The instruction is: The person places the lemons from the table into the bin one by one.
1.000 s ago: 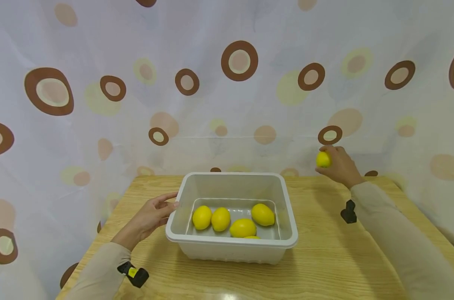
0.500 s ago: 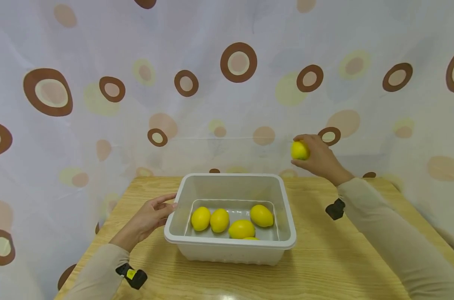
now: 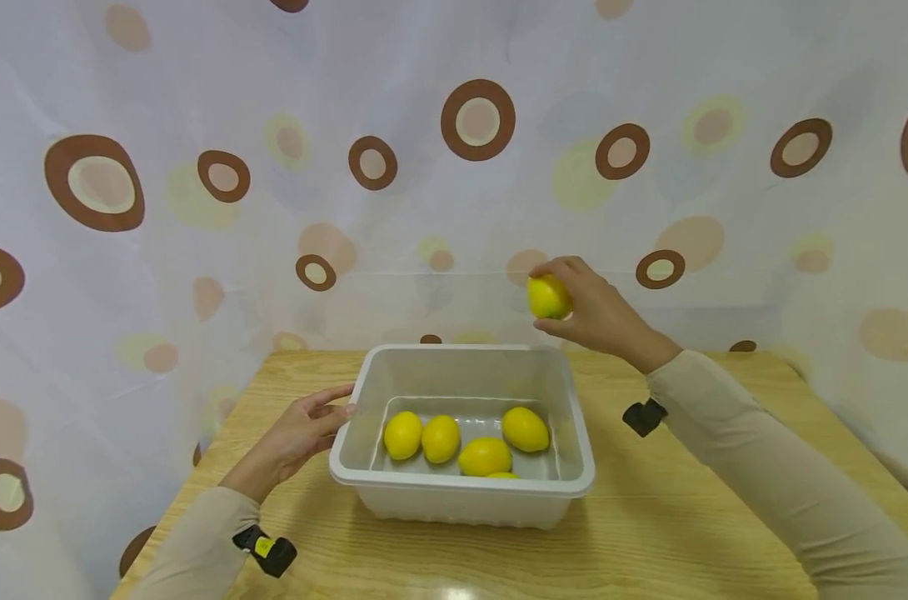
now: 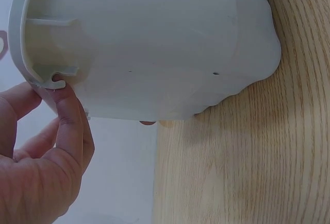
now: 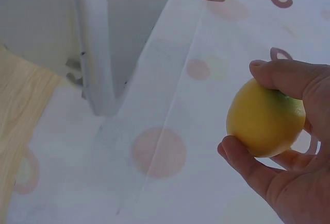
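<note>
My right hand (image 3: 600, 312) holds a yellow lemon (image 3: 548, 297) between thumb and fingers, raised above the back right corner of a white plastic tub (image 3: 465, 506). In the right wrist view the lemon (image 5: 265, 121) shows a greenish end near the thumb. The left hand (image 3: 300, 435) grips the tub's left rim, and in the left wrist view its fingers (image 4: 68, 116) curl at the rim's underside. Inside the tub lie several lemons (image 3: 486, 457), one of them mostly hidden behind the front wall.
The tub stands on a light wooden table (image 3: 649, 533). Behind the table hangs a pale curtain (image 3: 424, 225) patterned with brown rings and spots. A small black camera (image 3: 644, 416) sits on the right wrist, another camera (image 3: 266, 552) on the left.
My right hand has carried the lemon leftward and slightly up, from the table's right side to near the tub's back right corner. The left hand and the tub have stayed put.
</note>
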`<state>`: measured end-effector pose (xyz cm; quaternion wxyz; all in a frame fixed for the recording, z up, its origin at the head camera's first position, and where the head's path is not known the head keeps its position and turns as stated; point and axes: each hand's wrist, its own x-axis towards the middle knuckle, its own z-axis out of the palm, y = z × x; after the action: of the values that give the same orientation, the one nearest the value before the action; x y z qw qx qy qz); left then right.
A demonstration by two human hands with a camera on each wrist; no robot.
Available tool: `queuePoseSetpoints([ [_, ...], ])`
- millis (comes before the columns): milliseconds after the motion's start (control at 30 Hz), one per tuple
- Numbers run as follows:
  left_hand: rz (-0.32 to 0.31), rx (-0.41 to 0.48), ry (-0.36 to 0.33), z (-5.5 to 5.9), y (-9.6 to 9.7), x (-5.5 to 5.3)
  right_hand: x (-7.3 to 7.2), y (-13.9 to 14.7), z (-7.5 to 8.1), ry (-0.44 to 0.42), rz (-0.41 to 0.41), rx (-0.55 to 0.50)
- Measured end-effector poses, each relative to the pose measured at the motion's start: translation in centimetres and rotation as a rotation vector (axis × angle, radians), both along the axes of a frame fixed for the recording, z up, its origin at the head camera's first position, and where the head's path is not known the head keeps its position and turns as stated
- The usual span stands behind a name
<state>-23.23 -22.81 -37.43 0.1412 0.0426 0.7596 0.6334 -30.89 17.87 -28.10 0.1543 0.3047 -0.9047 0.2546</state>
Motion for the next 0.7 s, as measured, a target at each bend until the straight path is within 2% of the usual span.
queuePoseSetpoints([
  [400,-0.011,0.013,-0.001,-0.1,-0.1,-0.1,1.6,-4.7,2.1,0.039,0.176,-0.006],
  [700,-0.02,0.015,-0.003,0.2,0.0,0.0,1.2,-7.6,1.0,0.016,0.285,0.002],
])
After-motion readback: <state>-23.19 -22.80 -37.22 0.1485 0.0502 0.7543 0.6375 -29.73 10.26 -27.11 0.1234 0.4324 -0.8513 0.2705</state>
